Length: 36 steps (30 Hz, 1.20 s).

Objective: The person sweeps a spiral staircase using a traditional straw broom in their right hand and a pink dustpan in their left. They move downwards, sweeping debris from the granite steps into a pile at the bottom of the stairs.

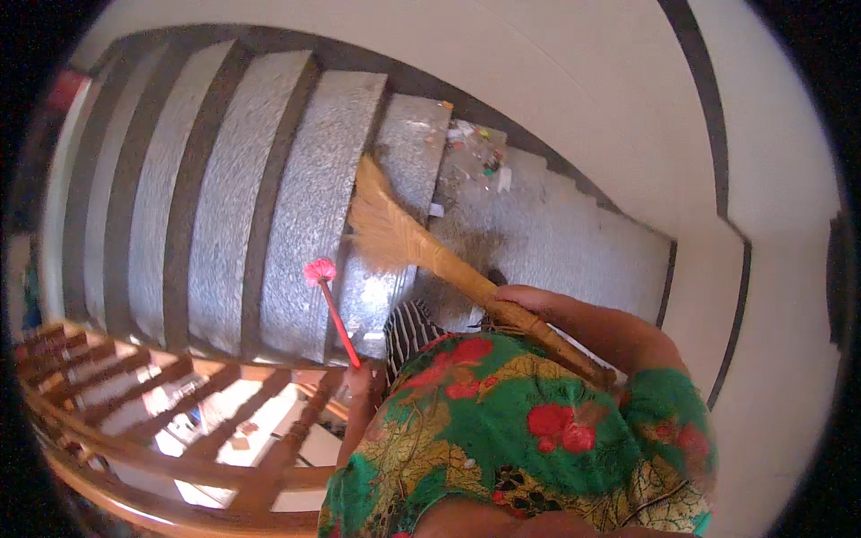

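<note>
My right hand (pixel 521 298) grips the handle of a straw-coloured grass broom (pixel 430 252). Its bristles fan out over a speckled stone stair step (pixel 403 151), and its handle end lies along my right forearm. In my left hand (pixel 358 378), beside the railing, is a red stick brush (pixel 340 323) with a round pink head pointing up the picture over the stairs. Scraps of paper and other litter (pixel 491 158) lie on a step close to the wall, to the right of the bristles. A small white scrap (pixel 436 210) rests near the broom.
Several stone steps (pixel 225 161) run off to the left. A wooden railing with balusters (pixel 202 366) borders the stairs at lower left, with a bright lower area seen through it. A pale wall (pixel 572 87) with dark skirting curves along the other side.
</note>
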Available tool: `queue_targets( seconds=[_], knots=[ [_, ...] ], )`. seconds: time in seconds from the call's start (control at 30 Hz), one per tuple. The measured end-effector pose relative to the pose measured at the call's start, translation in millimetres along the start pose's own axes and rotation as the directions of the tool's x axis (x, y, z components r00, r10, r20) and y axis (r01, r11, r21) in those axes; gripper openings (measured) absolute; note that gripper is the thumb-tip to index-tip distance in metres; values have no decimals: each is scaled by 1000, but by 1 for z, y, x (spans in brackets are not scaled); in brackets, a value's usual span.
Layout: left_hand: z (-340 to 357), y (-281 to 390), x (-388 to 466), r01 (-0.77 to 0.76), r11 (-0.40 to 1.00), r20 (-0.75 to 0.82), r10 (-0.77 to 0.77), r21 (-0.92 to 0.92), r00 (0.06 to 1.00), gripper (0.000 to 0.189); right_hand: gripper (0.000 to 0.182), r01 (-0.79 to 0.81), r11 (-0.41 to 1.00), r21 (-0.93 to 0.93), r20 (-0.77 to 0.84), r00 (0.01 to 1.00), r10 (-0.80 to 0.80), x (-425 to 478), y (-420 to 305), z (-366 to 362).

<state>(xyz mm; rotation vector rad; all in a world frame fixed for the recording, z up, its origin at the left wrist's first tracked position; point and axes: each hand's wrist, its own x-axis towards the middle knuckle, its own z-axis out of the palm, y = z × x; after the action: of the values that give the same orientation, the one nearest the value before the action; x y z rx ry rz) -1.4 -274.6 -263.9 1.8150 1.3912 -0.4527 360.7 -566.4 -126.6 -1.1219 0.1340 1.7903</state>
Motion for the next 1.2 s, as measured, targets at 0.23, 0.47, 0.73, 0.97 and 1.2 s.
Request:
queue_targets(
  seconds=[0.23, 0.47, 0.73, 0.97, 1.2],
  knots=[
    [106, 66, -32, 69, 925, -250, -172, -374, 953, 30, 48, 85, 995, -55, -15, 996, -86, -13, -35, -65],
    [235, 75, -156, 439, 648, 20, -547, -623, 837, 27, 71, 17, 911, -412, -91, 994, -59, -113, -26, -159],
    [346, 37, -223, 416, 674, -52, -558, -611, 828, 39, 77, -133, 719, -682, -25, 987, 159, -142, -41, -124],
    [419, 6, -236, 219, 212, 51, -597, -953, 801, 25, 77, 31, 312, -950, 155, 912, 381, -68, -35, -96],
    [394, 19, -270, 203, 386, -70, -588, -900, 806, 21, 73, -192, 587, -786, 179, 838, 515, -29, -9, -22]
  ],
)
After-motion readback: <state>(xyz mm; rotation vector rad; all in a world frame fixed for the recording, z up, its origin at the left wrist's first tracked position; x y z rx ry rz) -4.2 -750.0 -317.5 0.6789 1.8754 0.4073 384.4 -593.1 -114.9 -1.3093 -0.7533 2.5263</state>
